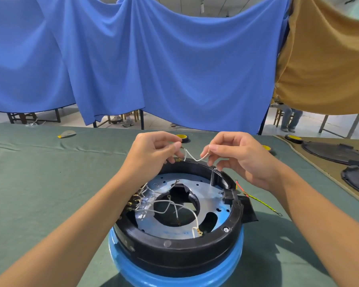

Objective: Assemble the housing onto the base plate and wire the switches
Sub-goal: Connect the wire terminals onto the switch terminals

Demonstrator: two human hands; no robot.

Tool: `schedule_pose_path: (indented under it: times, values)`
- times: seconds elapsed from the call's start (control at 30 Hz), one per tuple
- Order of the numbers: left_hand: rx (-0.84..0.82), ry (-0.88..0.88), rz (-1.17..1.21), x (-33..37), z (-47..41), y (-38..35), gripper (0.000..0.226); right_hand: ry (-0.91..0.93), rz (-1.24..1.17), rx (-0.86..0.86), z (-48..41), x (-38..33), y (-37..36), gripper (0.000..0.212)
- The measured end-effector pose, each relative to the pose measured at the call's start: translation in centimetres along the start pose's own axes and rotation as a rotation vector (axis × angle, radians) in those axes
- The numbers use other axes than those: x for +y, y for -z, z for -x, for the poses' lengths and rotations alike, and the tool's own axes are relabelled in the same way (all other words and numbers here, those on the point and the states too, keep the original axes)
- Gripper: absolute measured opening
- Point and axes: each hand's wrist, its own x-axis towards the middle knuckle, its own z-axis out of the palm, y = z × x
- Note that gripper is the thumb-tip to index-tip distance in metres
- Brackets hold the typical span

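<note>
Head cam: L hand [153, 151] & R hand [241, 159] fingers pinch white wire [197, 160] ends above black housing [174, 252].

My wire [195, 157] is white, housing [174, 251] black, base plate [207, 188] silvery with blue smudges, drum [174, 276] bright blue. Toward the dark green cloth [50, 183]'s right edge: red lead [239, 186], green-yellow striped lead [261, 201].

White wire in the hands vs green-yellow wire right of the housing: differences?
Support: the white wire is pinched by the left hand and right hand above the far rim of the housing; the green-yellow wire lies on the green cloth.
Shape: the white wire sags in a wave; the green-yellow wire runs nearly straight.
Ends: fingers hide the white wire's; the green-yellow wire's free end shows a ring terminal.
Shared: both thin.
</note>
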Motion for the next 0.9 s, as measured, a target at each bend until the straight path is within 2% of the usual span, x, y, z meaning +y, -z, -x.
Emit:
schedule_pose_path:
  times: [0.13, 0.2, 0.3, 0.37, 0.4, 0.5, 0.53, 0.67, 0.77, 0.9]
  values:
    - [0.027, 0.019, -0.047, -0.2, 0.0, -0.1, 0.013, 0.012, 0.005, -0.020, 0.1, -0.3, -0.1, 0.018]
    - [0.030, 0.003, -0.088, -0.2, 0.0, -0.1, 0.014, 0.001, 0.193, 0.018, 0.1, -0.2, -0.2, 0.014]
    - [0.065, -0.080, -0.207, 0.0, 0.1, -0.4, 0.012, 0.033, 0.546, 0.245, -0.4, 0.0, -0.8, 0.009]
    - [0.068, -0.164, -0.219, 0.4, 0.2, -0.6, 0.010, 0.113, 0.631, 0.351, -0.8, -0.4, -1.9, 0.013]
    - [0.058, -0.209, -0.224, 0.6, 0.3, -0.7, 0.010, 0.122, 0.666, 0.330, -1.0, -0.5, -2.4, 0.016]
    - [0.009, -0.295, -0.219, 1.0, 0.5, -0.8, 0.008, 0.021, 0.743, 0.099, -1.2, -0.9, -3.3, 0.026]
    - [-0.006, -0.305, -0.206, 1.0, 0.5, -0.8, 0.008, -0.023, 0.674, 0.040, -1.2, -1.0, -3.3, 0.029]
    - [-0.031, -0.284, -0.101, 1.0, 0.5, -0.6, 0.010, -0.224, 0.118, -0.028, -1.2, -1.5, -3.0, 0.033]
    - [-0.027, -0.299, -0.073, 1.2, 0.5, -0.5, 0.012, -0.326, -0.150, -0.057, -1.3, -1.3, -2.8, 0.016]
    - [-0.015, -0.305, -0.057, 1.2, 0.4, -0.4, 0.013, -0.395, -0.423, 0.049, -1.4, -0.8, -2.8, 0.025]
